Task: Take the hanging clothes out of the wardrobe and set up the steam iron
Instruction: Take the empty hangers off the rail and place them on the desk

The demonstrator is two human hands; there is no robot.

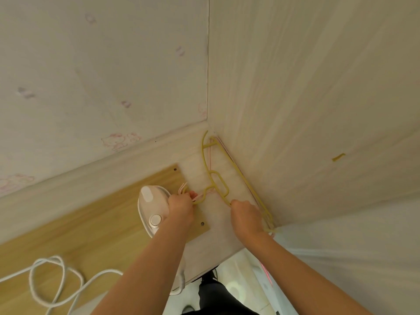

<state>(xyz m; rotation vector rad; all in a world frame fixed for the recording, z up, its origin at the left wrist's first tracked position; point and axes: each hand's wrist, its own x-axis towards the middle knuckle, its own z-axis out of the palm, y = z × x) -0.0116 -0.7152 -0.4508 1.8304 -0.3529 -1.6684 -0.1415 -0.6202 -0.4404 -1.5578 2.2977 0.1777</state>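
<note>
A yellow plastic hanger (217, 178) lies on a pale board (216, 228) in the corner, with pink hangers (210, 155) beneath it. My left hand (180, 206) grips the hooks of the hangers. My right hand (246, 218) is closed on the yellow hanger's lower bar, near the wall. A white steam iron (152, 206) stands just left of my left hand, partly hidden by my wrist. Its white cord (56, 285) loops over the wooden surface at the lower left. No clothes are visible on the hangers.
A wooden panel (91, 223) with screw holes lies under the iron. Wallpaper with pink cartoon prints (91, 76) covers the left wall, and a pale wood-grain wardrobe side (318, 98) rises on the right. White fabric (352, 258) spreads at the lower right.
</note>
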